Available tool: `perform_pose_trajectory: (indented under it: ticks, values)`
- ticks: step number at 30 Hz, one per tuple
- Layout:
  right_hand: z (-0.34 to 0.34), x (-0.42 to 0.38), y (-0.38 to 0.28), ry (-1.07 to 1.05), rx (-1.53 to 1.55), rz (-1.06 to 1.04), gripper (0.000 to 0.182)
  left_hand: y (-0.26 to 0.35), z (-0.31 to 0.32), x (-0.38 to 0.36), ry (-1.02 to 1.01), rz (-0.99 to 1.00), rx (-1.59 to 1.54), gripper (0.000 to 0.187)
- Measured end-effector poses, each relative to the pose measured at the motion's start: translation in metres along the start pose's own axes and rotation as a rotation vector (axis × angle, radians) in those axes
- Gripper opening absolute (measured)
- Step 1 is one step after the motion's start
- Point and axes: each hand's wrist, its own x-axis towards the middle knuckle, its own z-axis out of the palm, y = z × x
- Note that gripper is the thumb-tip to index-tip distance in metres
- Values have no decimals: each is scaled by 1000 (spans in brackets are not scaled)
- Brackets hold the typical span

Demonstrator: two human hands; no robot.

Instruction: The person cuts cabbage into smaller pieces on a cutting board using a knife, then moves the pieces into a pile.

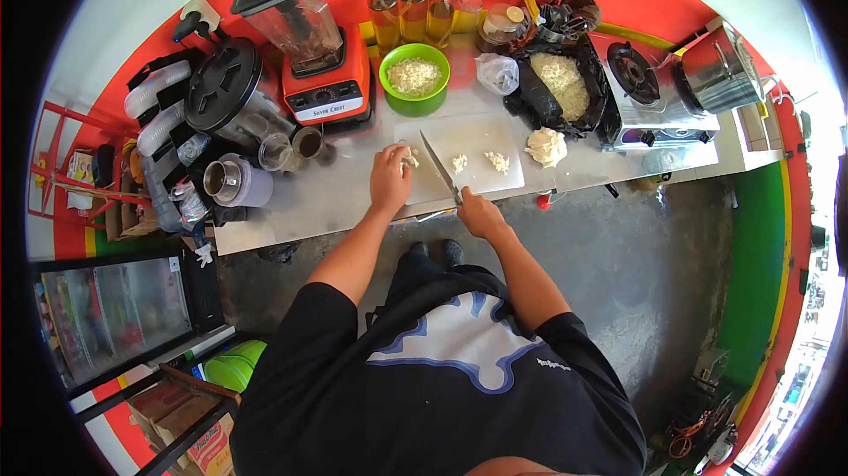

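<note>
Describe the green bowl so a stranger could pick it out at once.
Start at the orange-based blender at the back of the steel counter. Just to its right, behind the white cutting board, sits the green bowl. It is the only bright green round vessel there, filled with pale shredded food.

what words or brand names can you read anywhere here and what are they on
"SILVER CREST": on the white label at the front of the orange blender base.
Small print on the right sleeve of the black T-shirt: too small to read.
Print on the cardboard box at the lower left: too blurred to read.
Packets in the glass-door cabinet: too blurred to read.
</note>
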Motion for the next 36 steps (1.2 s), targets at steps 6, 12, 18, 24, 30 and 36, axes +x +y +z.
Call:
perform_pose_trajectory:
  ticks: [6,12,18,24,30,36]
  values:
    - [-14,-13,16,74,23,111,34,-30,0,31,-195,-4,43,36]
    - [-18,-17,14,68,58,98,37,-37,-2,46,-368,41,12,32]
    - [-14,-27,23,-15,63,-48,36,-33,0,58,-450,63,-9,29]
    - [-19,-36,21,73,41,159,35,-49,11,66,-513,43,-73,24]
    - [-23,-48,9,38,110,106,34,-53,10,81,-652,-19,-142,14]
    - [-20,-66,10,-15,92,153,31,-62,2,83,-547,-5,-347,13]
